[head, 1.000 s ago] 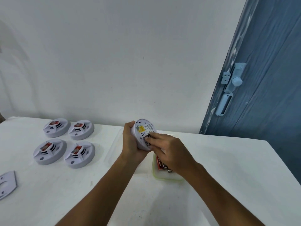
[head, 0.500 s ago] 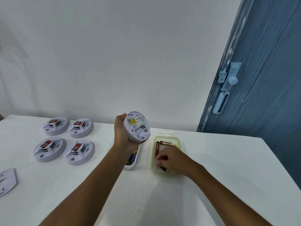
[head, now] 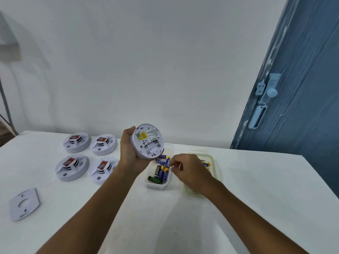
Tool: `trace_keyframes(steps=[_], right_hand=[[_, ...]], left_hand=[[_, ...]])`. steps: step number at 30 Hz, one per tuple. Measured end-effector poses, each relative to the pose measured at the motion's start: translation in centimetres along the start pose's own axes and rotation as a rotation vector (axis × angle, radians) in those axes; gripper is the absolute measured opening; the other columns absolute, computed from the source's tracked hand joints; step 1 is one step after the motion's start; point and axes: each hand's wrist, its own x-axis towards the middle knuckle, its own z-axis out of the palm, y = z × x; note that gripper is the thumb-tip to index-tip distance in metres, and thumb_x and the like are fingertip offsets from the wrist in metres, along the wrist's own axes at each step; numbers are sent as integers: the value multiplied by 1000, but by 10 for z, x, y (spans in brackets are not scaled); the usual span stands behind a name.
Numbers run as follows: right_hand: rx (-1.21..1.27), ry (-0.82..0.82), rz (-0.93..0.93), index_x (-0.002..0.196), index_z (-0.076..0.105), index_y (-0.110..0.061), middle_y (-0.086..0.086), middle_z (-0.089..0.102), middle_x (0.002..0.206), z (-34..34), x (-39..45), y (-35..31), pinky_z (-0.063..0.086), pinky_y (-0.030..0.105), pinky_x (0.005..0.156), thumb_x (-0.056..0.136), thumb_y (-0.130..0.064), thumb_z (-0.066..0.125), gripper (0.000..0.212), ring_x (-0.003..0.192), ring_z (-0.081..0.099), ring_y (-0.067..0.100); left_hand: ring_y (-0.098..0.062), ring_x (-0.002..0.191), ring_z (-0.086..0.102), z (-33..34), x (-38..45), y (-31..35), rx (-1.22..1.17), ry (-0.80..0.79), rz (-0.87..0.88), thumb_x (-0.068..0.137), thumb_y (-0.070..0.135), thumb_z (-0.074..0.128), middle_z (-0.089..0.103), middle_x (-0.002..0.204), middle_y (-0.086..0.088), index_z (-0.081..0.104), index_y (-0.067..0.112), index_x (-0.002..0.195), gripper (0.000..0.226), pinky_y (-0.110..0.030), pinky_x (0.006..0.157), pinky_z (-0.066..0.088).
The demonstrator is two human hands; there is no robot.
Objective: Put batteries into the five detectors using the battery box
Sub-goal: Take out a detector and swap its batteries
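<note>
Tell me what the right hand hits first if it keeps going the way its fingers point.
Likely the batteries in the clear battery box: the right hand points left at them, fingertips just short. Depth is unclear.

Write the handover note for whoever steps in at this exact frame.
Left hand grips a detector, back side up, battery bay visible, apparently empty.
Right hand hovers between the two boxes, fingers curled; whether it holds a battery can't be told.
Clear box holds loose batteries; green-rimmed box has a few more.
Four detectors sit on the table face up; their battery state isn't visible.
Left: load the held detector, then check the rest.
</note>
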Motion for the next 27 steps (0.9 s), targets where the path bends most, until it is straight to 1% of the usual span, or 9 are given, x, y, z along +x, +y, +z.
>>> trace_keyframes(steps=[4, 8, 10, 16, 19, 21, 23, 24, 27], right_hand=[[-275, -199, -49, 109, 66, -16, 8, 65, 108, 27, 32, -34, 41, 29, 75, 90, -13, 51, 24, 99, 58, 25], [-556, -400, 5, 106, 63, -11, 10, 63, 110, 53, 53, -48, 45, 32, 77, 86, -15, 58, 22, 99, 61, 30], [-621, -437, 30, 103, 62, -9, 11, 65, 106, 60, 56, -50, 43, 30, 75, 85, -14, 58, 19, 97, 63, 31], [-596, -420, 114, 101, 62, -6, 13, 65, 107, 77, 60, -49, 44, 30, 77, 84, -9, 57, 18, 98, 63, 32], [-370, -330, 228, 93, 62, -10, 9, 67, 100, 72, 63, -48, 49, 32, 76, 87, -18, 57, 11, 90, 64, 27], [73, -155, 367, 89, 57, -12, 9, 68, 88, 61, 65, -48, 52, 33, 70, 92, -19, 53, 9, 75, 65, 23], [609, 6, 470, 95, 53, -8, 15, 66, 81, 46, 65, -53, 54, 34, 58, 98, -15, 46, 10, 64, 67, 27], [789, 51, 477, 98, 53, -7, 17, 64, 80, 39, 64, -56, 55, 33, 53, 99, -14, 45, 10, 60, 67, 30], [896, 93, 366, 103, 63, -17, 9, 57, 79, 26, 61, -60, 51, 28, 48, 97, -7, 51, 17, 55, 62, 19]], left_hand=[[-29, 96, 56, -6, -1, 18, 8, -3, -19, 89, 47, 43, 65, 98, -12, 68, 14, 95, 42, -48, 107, 31], [-28, 93, 56, -11, -1, 29, 3, -10, -52, 81, 46, 51, 64, 97, -12, 66, 15, 96, 38, -46, 103, 34], [-28, 94, 57, -14, -2, 33, 4, -15, -59, 75, 45, 55, 65, 97, -12, 66, 14, 97, 40, -46, 104, 33], [-29, 97, 55, -27, -2, 43, 13, 1, -106, 81, 45, 53, 64, 97, -12, 69, 14, 92, 36, -45, 106, 33], [-31, 105, 51, -33, -1, 46, -9, -28, -118, 73, 44, 58, 63, 100, -12, 72, 13, 89, 37, -46, 107, 32], [-31, 108, 49, -36, 0, 48, -34, -35, -120, 72, 44, 58, 62, 103, -12, 69, 14, 94, 39, -47, 107, 32], [-30, 110, 47, -40, 2, 52, -69, -37, -114, 72, 45, 57, 61, 105, -13, 66, 14, 98, 42, -46, 109, 30], [-30, 111, 47, -41, 3, 53, -82, -39, -110, 72, 46, 56, 61, 105, -13, 65, 14, 100, 43, -46, 109, 29], [-30, 107, 48, -40, 5, 53, -76, -29, -102, 79, 46, 51, 61, 103, -14, 65, 13, 101, 42, -46, 109, 30]])
